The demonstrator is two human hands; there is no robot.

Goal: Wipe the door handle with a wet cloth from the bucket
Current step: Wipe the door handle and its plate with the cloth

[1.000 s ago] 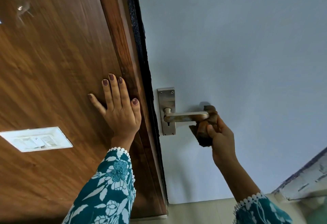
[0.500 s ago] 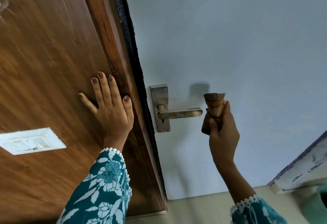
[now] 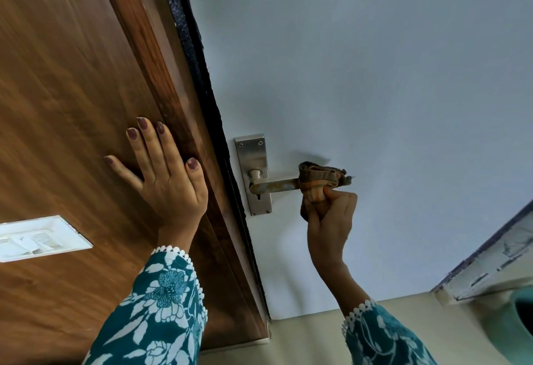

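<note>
Two hands apart: my right hand [image 3: 331, 217] clamps the cloth [image 3: 320, 180] over the door handle [image 3: 277, 185]; my left hand [image 3: 164, 180] lies flat, fingers spread, on the wooden panel [image 3: 63, 99].

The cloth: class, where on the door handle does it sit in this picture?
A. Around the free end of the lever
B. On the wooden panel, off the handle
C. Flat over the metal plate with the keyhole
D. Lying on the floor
A: the right hand holds the cloth wrapped over the free end of the door handle, leaving the metal plate bare.
</note>
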